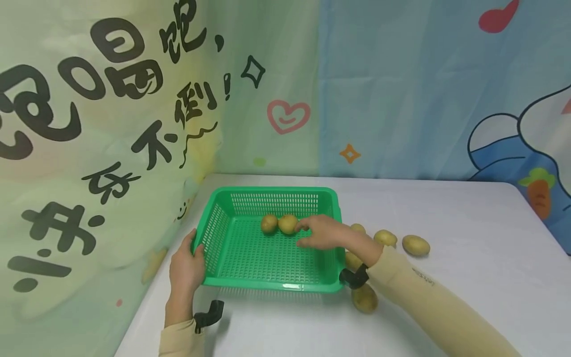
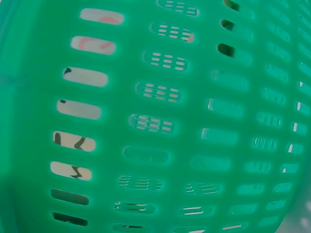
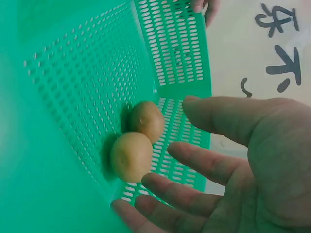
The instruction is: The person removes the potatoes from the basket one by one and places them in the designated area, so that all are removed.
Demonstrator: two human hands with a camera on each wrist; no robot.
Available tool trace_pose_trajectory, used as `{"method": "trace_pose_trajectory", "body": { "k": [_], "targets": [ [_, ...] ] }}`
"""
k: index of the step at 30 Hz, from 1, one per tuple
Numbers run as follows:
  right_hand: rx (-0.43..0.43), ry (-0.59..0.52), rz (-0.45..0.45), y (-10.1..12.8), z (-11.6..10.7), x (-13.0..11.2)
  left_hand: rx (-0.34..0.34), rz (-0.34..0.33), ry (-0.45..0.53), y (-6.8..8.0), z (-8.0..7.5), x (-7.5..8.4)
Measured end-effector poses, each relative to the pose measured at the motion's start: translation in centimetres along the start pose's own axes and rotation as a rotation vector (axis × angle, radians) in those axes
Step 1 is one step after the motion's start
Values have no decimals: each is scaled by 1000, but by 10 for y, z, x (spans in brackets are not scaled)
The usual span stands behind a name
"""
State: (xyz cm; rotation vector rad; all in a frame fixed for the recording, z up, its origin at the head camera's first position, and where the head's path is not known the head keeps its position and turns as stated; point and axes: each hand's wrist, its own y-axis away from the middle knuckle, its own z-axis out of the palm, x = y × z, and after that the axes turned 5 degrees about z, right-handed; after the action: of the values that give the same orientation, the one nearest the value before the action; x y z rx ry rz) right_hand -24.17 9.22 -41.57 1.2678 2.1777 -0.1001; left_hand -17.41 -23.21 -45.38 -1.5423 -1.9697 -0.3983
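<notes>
Left hand (image 1: 186, 267) grips the basket (image 1: 267, 286), right hand (image 1: 323, 232) hangs loose inside; potatoes (image 1: 416, 245) dot the white surface (image 1: 473, 277) before printed cloth (image 1: 401, 99).

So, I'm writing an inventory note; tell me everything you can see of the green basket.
The green basket is rectangular and open-topped, with a smooth rim, slotted side walls and a floor pierced with small holes; it looks like plastic. It stands upright on the white table, its long sides running left to right. Two potatoes lie inside near the far wall. The left grip holds its left side; the right grip reaches in over the right side, contact unclear.
</notes>
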Motion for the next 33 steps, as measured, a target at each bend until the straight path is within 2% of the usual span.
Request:
{"method": "trace_pose_trajectory", "body": {
  "k": [5,11,19,23,27,33],
  "targets": [
    [8,-57,17,-12,-4,2,-7,-6,-5,1,0,0],
    [107,-154,74,-39,0,5,1,8,-16,2,1,-1],
    [234,-256,162,-69,22,11,15,14,-4,2,2,0],
    [245,-300,169,-74,29,12,23,25,-14,2,2,0],
    [229,-243,123,-73,32,11,19,12,-23,1,1,-1],
    [134,-202,134,-72,36,12,13,15,-15,2,-1,0]
  ]
}}
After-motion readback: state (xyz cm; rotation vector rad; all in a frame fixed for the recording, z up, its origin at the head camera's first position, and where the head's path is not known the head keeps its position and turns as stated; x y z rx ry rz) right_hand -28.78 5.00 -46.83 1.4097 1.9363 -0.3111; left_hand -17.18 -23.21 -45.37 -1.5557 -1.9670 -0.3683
